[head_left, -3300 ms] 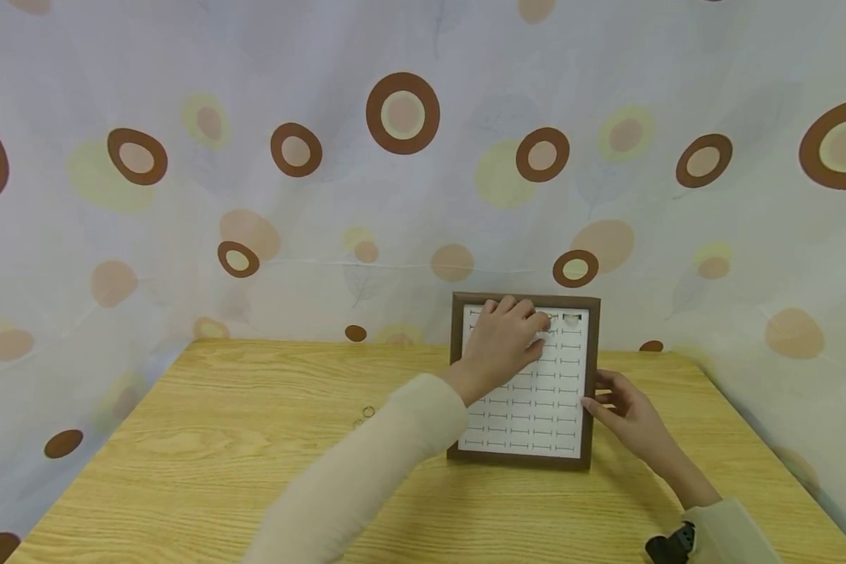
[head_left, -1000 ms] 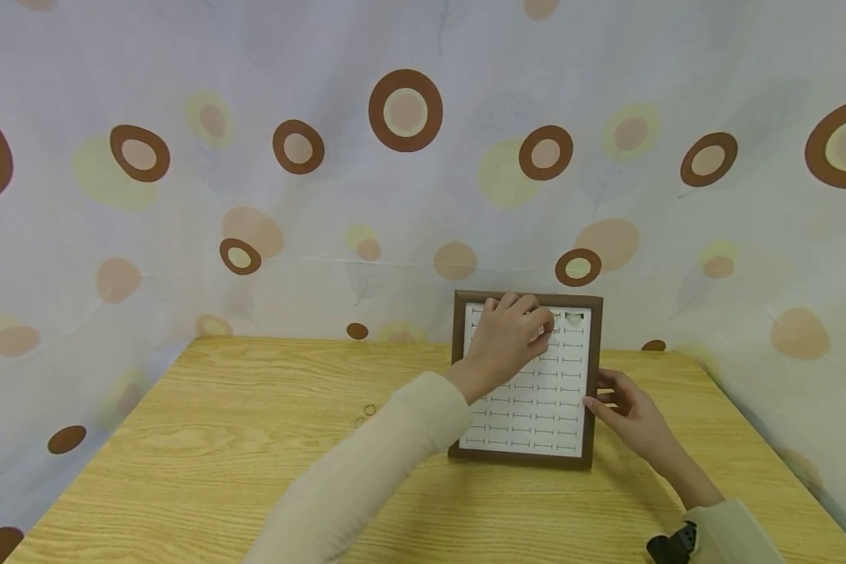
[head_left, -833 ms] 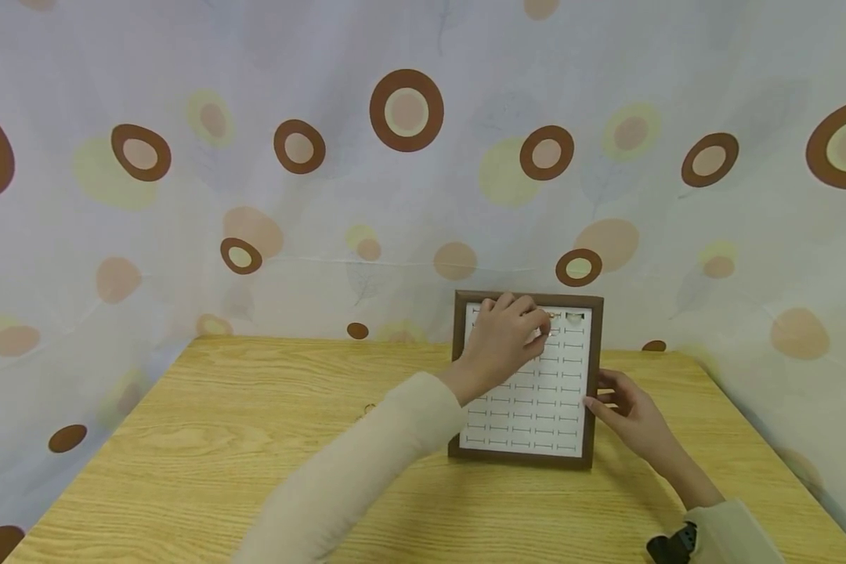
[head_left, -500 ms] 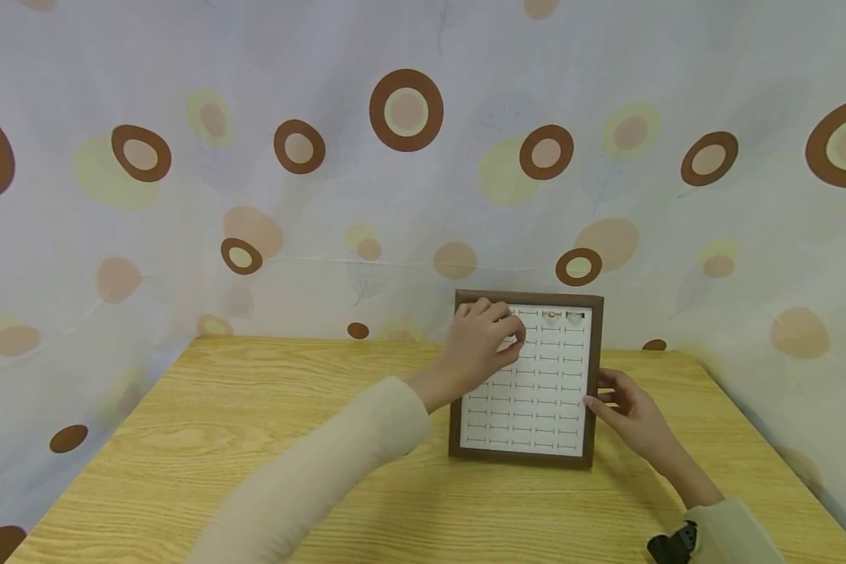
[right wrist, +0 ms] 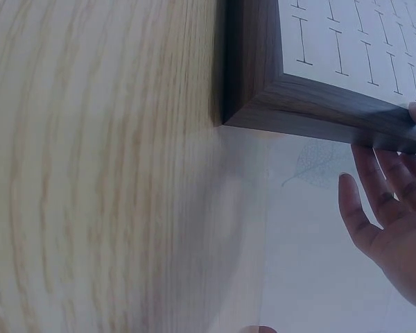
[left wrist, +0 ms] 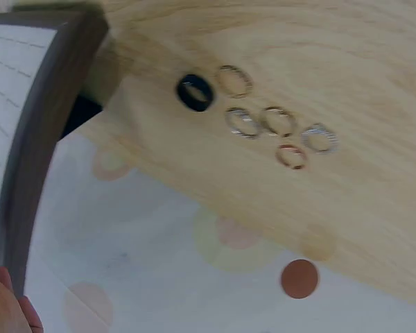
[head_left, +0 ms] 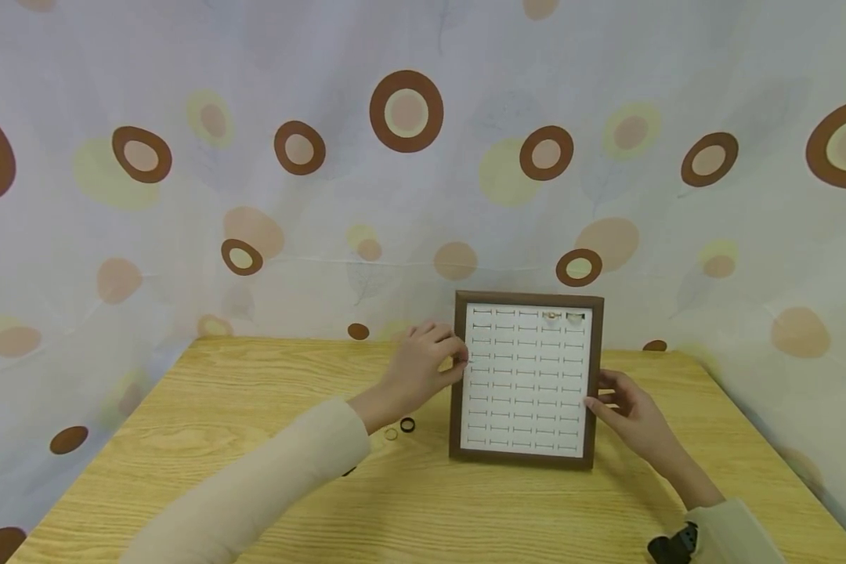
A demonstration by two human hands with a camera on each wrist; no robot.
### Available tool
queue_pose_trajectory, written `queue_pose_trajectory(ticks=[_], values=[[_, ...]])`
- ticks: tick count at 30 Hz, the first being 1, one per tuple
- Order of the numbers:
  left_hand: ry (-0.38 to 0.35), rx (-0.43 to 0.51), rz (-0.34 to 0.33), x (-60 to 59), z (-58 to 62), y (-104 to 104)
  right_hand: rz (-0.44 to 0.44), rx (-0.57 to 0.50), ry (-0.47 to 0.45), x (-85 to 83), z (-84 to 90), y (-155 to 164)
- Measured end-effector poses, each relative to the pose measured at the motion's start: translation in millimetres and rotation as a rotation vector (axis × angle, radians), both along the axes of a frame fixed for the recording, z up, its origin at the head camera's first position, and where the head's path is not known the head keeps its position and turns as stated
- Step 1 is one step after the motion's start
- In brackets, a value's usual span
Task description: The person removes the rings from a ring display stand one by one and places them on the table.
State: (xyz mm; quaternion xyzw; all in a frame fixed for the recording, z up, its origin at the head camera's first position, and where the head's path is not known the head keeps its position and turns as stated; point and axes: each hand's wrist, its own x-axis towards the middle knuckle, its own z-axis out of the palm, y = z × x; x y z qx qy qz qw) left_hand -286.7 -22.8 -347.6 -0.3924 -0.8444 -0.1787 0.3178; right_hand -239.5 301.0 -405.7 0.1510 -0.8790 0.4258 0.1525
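A brown-framed ring display board [head_left: 529, 298] with a white slotted face stands upright on the table. Two rings sit in its top row: a gold-toned ring [head_left: 551, 315] and a pale ring [head_left: 574, 316] in the right corner. My right hand [head_left: 633, 415] holds the right edge, thumb in front and fingers behind; the right wrist view shows this hand [right wrist: 405, 222] at the frame. Beside the board's left edge hovers my left hand [head_left: 419, 372], fingers loosely bent, no ring visible in it. Under that arm lie a black ring [head_left: 407, 424] and a thin gold ring [head_left: 391, 433].
The left wrist view shows several loose rings on the table, among them a wide black ring [left wrist: 195, 92], a reddish ring [left wrist: 291, 157] and a silver ring [left wrist: 319, 139]. A patterned curtain [head_left: 423, 204] hangs behind the wooden table [head_left: 204, 415].
My left hand has let go of the gold-toned ring in the top row and moved left and down off the board's face. The right hand stays on the frame.
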Motion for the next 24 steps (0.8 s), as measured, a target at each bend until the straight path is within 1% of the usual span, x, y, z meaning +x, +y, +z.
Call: queue_pose_trajectory(ticks=[3,7,12,15,19,24], values=[[-0.023,-0.006,0.029,-0.3,-8.0,-15,-0.004,0.002,-0.005,0.2,-0.1,0],[-0.056,0.007,0.049,-1.7,-19.0,-35,-0.006,0.005,-0.009,0.5,0.3,0],[-0.047,0.010,0.099,-3.4,-34.0,-59,-0.003,0.002,-0.004,1.2,1.6,-1],[-0.038,-0.004,0.145,-4.4,-45.3,-74,0.003,0.000,-0.005,1.6,2.3,-1],[-0.052,-0.028,0.210,-7.1,-60.2,-93,0.007,-0.001,-0.011,2.0,2.6,-1],[-0.093,-0.031,0.260,-9.5,-73.0,-110,0.002,-0.002,-0.019,2.5,2.5,0]])
